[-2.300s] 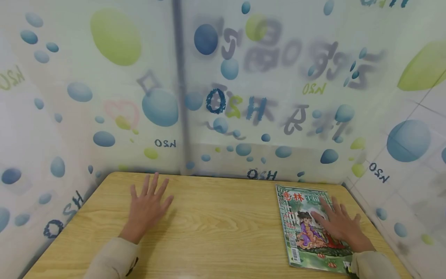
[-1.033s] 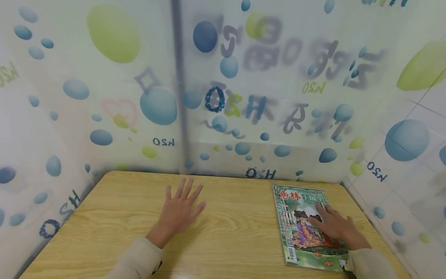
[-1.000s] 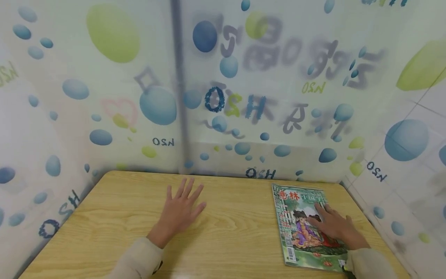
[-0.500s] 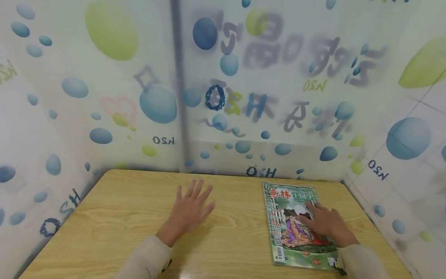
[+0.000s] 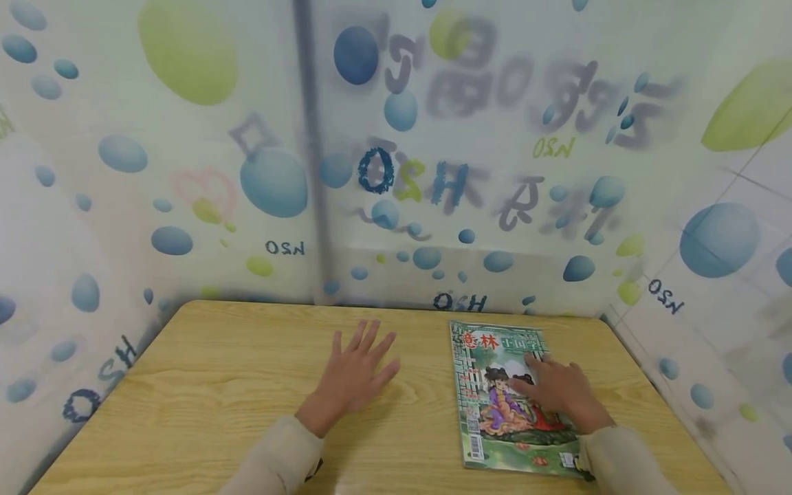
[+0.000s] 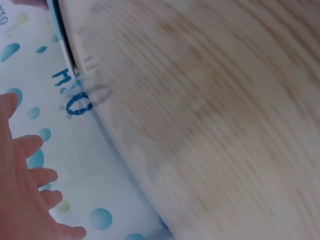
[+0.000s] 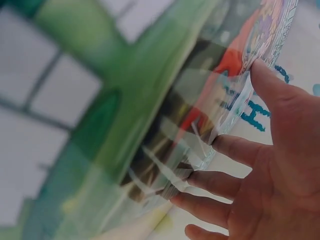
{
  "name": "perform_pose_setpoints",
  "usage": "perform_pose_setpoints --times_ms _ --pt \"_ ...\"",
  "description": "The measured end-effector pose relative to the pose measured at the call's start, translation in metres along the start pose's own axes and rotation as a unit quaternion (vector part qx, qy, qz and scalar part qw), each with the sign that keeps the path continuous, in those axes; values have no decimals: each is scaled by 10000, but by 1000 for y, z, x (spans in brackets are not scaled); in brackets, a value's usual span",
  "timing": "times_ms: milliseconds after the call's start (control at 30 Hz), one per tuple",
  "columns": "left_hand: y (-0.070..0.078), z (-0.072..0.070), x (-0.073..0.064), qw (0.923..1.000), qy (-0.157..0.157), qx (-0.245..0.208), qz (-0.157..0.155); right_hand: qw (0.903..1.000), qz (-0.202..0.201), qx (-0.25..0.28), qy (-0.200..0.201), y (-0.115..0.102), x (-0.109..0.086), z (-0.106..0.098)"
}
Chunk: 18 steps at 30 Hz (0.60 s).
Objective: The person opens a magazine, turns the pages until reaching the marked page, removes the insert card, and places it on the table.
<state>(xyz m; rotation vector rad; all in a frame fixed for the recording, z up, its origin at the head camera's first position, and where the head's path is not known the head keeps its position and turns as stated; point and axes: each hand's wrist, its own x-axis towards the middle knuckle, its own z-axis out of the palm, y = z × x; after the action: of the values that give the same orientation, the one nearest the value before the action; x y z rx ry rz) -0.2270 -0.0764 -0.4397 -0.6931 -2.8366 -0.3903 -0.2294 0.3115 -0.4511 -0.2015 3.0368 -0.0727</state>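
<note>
A magazine (image 5: 495,399) with a green illustrated cover and red title characters lies flat on the right half of the wooden table. Across the right side of its cover spreads my right hand (image 5: 563,392), thumb and fingertips touching the glossy surface. In the right wrist view the fingers (image 7: 240,150) are fairly straight and set apart, with the colourful cover (image 7: 150,110) filling the left. My left hand (image 5: 359,375) is held over the table's middle, left of the magazine, fingers spread and holding nothing. The left wrist view shows these spread fingers (image 6: 42,176) too.
The pale wooden table (image 5: 204,385) has rounded far corners. A sheet printed with blue and green drops and H2O lettering forms a wall (image 5: 383,282) right behind it, and similar printed walls (image 5: 718,309) stand along both sides.
The magazine has slid left along the table with my right hand on it. My left hand has moved right, toward the magazine. The head view has shifted slightly.
</note>
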Motion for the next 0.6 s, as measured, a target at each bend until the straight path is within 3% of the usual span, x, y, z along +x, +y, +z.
perform_pose_setpoints --times_ms 600 --pt "27 13 11 9984 -440 -143 324 9988 -215 -375 220 -34 7 2"
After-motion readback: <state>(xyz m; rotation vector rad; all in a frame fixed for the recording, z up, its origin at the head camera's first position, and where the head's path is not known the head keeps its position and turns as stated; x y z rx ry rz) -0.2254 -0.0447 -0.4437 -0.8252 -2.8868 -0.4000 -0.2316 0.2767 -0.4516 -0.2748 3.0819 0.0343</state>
